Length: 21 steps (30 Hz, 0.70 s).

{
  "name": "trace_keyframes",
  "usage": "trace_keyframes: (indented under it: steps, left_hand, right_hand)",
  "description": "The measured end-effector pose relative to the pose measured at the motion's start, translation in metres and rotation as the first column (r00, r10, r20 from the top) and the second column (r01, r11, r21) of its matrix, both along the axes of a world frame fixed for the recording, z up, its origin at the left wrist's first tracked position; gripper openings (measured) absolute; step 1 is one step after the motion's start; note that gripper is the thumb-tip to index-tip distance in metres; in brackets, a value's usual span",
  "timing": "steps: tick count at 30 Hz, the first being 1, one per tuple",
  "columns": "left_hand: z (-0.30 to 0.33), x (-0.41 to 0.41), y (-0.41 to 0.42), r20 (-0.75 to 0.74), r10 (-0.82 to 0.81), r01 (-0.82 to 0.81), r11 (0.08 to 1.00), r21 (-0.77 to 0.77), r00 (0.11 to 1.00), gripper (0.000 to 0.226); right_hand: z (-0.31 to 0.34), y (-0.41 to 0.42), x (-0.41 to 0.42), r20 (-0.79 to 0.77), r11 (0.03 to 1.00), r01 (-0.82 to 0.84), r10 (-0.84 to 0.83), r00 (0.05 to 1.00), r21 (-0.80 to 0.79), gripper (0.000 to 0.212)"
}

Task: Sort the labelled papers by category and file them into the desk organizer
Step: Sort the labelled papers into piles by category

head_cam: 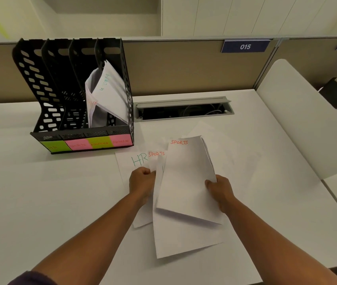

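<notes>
1. While both forearms reach in from 6 o'clock, the right hand point(221, 190) grips the right edge of a small stack of white sheets, lifted off the desk, thumb on top; its top sheet is a paper headed SPORTS point(186, 177) in red.
2. At 9 o'clock of that stack, the left hand point(141, 183) is curled, pinching the edge of a sheet; which sheet it holds I cannot tell for sure.
3. Just beyond the left hand, toward 12 o'clock, lies a paper marked HR point(130, 163) in green, flat on the white desk point(60, 192).
4. Between the HR paper and the held stack shows the corner of a second SPORTS paper point(156, 154).
5. Under the held stack a larger blank sheet point(184, 237) lies on the desk, reaching toward 6 o'clock.
6. At 10 o'clock from the hands stands the black four-slot desk organizer point(46, 95), with sticky labels along its front reading HR, SPORTS, FINANCE and ADMIN from left to right.
7. Filed papers point(106, 95) lean in the two right-hand slots; the two left-hand slots appear to hold none.
8. At 1 o'clock, a grey cable tray point(184, 110) is set into the desk, its lid raised.
9. On the partition behind it hangs a blue plate reading 015 point(245, 46).
</notes>
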<state>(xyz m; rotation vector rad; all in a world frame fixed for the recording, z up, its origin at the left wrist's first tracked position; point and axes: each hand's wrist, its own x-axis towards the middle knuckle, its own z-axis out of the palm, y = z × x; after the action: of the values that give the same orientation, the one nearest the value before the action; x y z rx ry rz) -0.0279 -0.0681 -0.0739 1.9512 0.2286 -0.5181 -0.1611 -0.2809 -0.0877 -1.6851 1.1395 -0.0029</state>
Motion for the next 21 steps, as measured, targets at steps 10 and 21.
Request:
trace_keyframes:
  steps: [10,21]
  left_hand:
    - [0.122,0.021,0.029,0.676,-0.143,0.102,0.99,0.1,0.722,0.008]
    - [0.176,0.056,0.067,0.633,-0.067,0.202,0.969,-0.145,0.771,0.014]
  right_hand:
    - [0.007,0.009,0.004,-0.049,0.981,-0.05,0.041,0.998,-0.188,0.014]
    - [0.042,0.027,0.02,0.261,0.986,-0.145,0.117,0.958,0.088,0.014]
